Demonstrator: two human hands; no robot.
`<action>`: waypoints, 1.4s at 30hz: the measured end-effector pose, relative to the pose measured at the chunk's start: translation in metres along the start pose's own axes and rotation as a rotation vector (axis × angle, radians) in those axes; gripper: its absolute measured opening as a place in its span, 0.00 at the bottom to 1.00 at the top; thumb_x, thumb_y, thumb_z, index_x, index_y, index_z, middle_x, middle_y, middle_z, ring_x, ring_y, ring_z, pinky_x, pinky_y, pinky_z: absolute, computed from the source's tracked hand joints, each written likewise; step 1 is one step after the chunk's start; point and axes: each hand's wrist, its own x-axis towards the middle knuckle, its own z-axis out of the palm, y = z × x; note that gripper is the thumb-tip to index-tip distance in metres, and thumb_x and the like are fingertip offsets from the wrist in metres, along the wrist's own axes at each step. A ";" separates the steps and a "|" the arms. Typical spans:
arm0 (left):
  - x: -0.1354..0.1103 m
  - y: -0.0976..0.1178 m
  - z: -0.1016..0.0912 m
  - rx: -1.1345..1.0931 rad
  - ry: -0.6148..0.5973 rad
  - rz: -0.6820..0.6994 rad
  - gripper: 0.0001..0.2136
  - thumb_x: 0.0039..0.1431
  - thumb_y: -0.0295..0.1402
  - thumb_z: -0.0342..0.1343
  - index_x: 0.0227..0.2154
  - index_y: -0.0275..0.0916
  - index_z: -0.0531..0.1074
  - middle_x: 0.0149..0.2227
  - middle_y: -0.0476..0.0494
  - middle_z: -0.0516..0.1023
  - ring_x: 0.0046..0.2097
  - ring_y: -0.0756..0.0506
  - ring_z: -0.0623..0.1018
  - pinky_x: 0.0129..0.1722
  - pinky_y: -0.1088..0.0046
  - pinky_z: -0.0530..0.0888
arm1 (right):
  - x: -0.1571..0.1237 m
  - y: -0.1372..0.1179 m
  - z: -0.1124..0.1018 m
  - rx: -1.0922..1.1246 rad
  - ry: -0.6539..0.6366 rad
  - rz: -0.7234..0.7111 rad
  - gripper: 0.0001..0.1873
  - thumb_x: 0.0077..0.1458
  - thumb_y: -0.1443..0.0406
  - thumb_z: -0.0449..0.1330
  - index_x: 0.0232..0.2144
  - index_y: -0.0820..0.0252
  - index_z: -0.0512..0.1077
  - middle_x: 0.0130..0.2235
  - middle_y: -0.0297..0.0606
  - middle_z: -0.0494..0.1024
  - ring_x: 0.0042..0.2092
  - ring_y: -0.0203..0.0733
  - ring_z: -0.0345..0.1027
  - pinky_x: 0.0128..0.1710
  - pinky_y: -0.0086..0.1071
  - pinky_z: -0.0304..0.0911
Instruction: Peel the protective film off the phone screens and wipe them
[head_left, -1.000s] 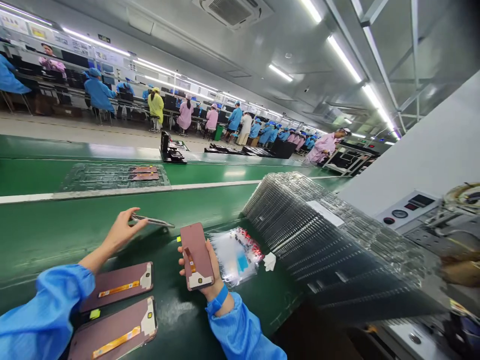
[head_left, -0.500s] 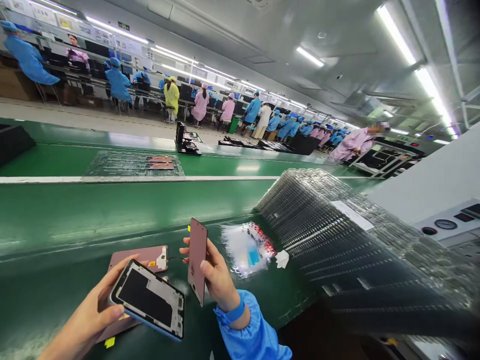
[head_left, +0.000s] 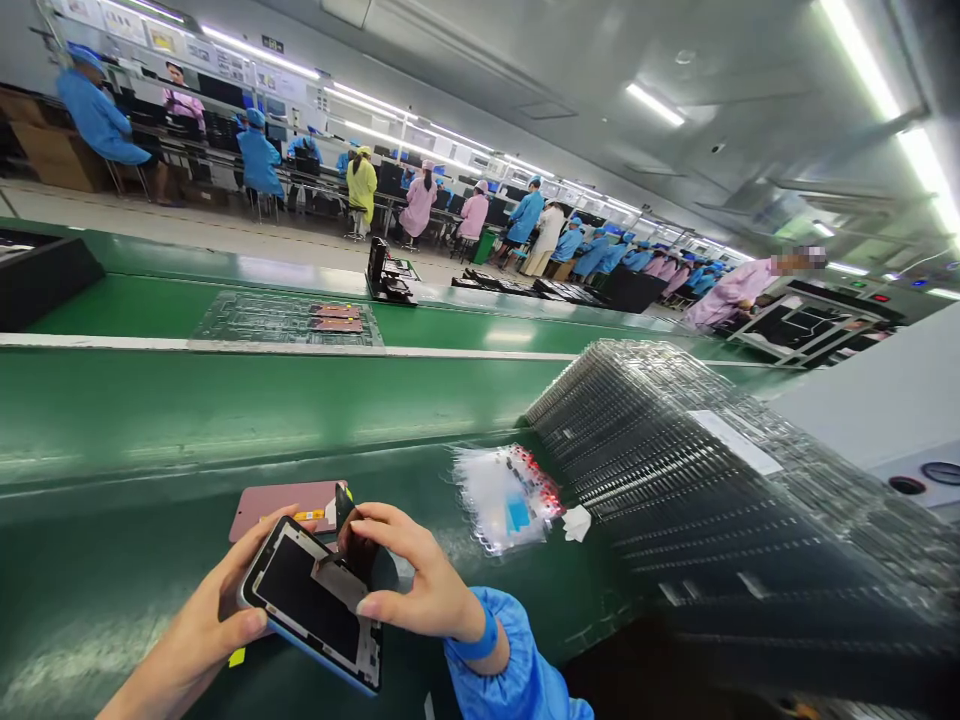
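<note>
My left hand is closed round the left edge of a phone housing, which has a blue rim and a black and silver inside. The housing is tilted, its inside facing up. In my right hand is a thin phone screen, pinched at its edge, its dark glossy side partly showing. The screen stands on edge over the far right part of the housing; I cannot tell if they touch. Behind the housing a pinkish-brown screen lies on the green bench. A yellow tab peeks out below the housing.
Right of my hands lie a clear plastic bag and a crumpled white scrap. A tall stack of clear trays fills the right. Beyond, a tray with brown panels sits on the green belt. People work farther back.
My right hand has turned the screen from its brown back toward its glossy side and brought it left, over the housing. The view has swung slightly left.
</note>
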 end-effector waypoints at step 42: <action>0.005 -0.020 -0.014 0.303 -0.226 0.183 0.39 0.52 0.41 0.68 0.67 0.52 0.59 0.70 0.42 0.56 0.70 0.31 0.53 0.65 0.56 0.63 | -0.006 -0.017 0.027 -0.296 -0.081 -0.091 0.43 0.53 0.49 0.68 0.66 0.43 0.58 0.65 0.49 0.63 0.62 0.57 0.62 0.60 0.50 0.63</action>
